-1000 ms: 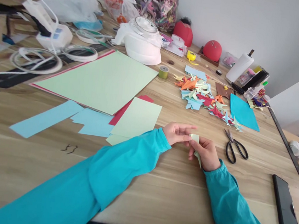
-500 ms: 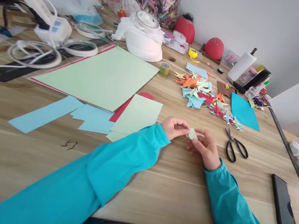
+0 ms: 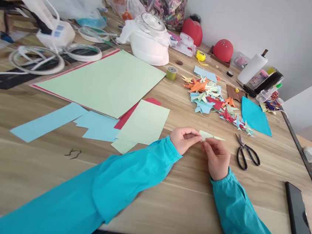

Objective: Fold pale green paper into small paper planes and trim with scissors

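A small folded piece of pale green paper (image 3: pixel 204 134) is pinched between my two hands above the wooden table. My left hand (image 3: pixel 184 139) grips its near left part with thumb and fingertips. On the right side, my right hand (image 3: pixel 216 155) pinches the paper too, and a thin pointed part sticks out past the fingers. The exact folds under my fingertips are hidden. Right of my hands lie black-handled scissors (image 3: pixel 245 152), blades apart. Beyond them is a pile of folded paper cranes (image 3: pixel 203 92) in orange, red, blue and green.
Left of my hands lie a green sheet (image 3: pixel 146 121), blue strips (image 3: pixel 49 120) and a large green paper stack (image 3: pixel 104 81). A thread spool (image 3: pixel 171 73) stands behind. A phone (image 3: pixel 299 214) lies at the right, with a turquoise sheet (image 3: pixel 256 116) farther back.
The paper has turned from facing me to lying flatter, its pointed part now extending rightward. My right hand's fingers have closed in from spread to a pinch nearer the left hand.
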`<state>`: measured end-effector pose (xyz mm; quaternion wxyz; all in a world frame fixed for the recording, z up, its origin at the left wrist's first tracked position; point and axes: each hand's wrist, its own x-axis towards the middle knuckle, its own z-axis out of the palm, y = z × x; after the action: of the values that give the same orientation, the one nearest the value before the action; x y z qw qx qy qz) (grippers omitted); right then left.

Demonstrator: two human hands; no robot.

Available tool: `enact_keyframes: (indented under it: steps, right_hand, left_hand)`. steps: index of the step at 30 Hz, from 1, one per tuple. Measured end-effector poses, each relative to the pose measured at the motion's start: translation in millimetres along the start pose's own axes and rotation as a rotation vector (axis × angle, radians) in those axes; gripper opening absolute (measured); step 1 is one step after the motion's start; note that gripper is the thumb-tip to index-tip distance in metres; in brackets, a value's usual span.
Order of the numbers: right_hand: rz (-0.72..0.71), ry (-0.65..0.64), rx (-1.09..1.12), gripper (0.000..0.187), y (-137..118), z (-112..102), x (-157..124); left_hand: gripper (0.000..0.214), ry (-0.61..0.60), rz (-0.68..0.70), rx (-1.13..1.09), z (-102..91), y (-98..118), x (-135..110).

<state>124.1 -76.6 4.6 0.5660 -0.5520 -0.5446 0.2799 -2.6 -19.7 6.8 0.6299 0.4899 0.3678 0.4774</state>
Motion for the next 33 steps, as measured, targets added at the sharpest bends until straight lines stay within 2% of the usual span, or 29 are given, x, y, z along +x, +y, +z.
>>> enact_keyframes:
  steps: [4, 13, 20, 33]
  right_hand:
    - [0.027, -0.012, -0.017, 0.007, -0.9, -2.2, 2.3]
    - [0.102, -0.058, 0.039, 0.012, -2.9, -2.1, 2.7]
    - [0.152, -0.110, 0.072, 0.015, -3.0, -3.8, 4.8]
    - [0.180, -0.083, 0.156, 0.017, -1.3, -2.1, 4.5]
  left_hand:
    - [0.018, -0.034, 0.010, 0.079, -0.7, -0.7, -0.1]
    - [0.019, -0.053, 0.097, 0.182, -2.0, -5.2, 0.8]
    - [0.022, -0.047, 0.043, 0.198, -2.0, -4.6, 2.0]
    - [0.032, -0.072, -0.124, -0.043, 0.4, -0.3, 2.8]
